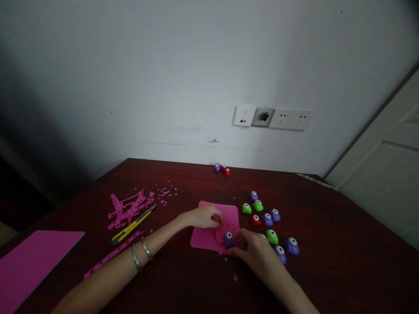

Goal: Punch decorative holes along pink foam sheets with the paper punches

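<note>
A pink sheet of paper with trimmed corners lies on the table before me, and a smaller pink piece is over it. My left hand is closed, thumb and forefinger pinching at the smaller piece's left edge. At that piece's lower right edge sits a purple craft punch with a round white-and-black button. The fingers of my right hand are curled around the punch from the right. The paper's right part is partly hidden by this hand.
Right of the paper stand several purple, green and red punches, with more by the wall. Left are a yellow utility knife, punched pink scraps, a pink strip, tiny cut-outs and a large pink sheet.
</note>
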A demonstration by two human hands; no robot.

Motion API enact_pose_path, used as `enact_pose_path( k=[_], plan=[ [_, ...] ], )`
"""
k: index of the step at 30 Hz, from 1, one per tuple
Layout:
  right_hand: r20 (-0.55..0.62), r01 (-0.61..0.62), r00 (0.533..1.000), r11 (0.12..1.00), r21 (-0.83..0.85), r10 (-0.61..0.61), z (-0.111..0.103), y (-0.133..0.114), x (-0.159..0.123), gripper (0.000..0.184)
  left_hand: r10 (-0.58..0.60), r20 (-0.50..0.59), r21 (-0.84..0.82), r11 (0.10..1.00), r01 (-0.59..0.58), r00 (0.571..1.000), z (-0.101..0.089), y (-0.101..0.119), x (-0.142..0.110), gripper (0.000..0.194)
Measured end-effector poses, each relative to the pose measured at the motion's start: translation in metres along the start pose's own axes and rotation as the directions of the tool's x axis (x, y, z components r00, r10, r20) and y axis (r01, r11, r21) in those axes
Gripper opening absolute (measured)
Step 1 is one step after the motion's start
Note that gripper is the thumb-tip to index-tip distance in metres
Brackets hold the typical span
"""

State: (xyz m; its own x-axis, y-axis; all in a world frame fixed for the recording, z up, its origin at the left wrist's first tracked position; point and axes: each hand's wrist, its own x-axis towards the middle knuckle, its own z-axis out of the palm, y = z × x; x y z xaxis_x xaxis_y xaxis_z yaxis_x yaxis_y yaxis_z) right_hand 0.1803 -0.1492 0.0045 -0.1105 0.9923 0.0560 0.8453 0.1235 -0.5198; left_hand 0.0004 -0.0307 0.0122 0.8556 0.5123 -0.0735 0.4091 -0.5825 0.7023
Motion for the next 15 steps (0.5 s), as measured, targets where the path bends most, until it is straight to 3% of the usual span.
enact_pose_path(
  k=[15],
  plan=[
    [0.062,0.059,0.996,0.997,0.04,-0.061,-0.0016,-0.0001,-0.0003,0.024,0.049,0.002,0.05,0.998,-0.049,0.999,-0.0018,0.0007,-0.0013,0.02]
  ],
)
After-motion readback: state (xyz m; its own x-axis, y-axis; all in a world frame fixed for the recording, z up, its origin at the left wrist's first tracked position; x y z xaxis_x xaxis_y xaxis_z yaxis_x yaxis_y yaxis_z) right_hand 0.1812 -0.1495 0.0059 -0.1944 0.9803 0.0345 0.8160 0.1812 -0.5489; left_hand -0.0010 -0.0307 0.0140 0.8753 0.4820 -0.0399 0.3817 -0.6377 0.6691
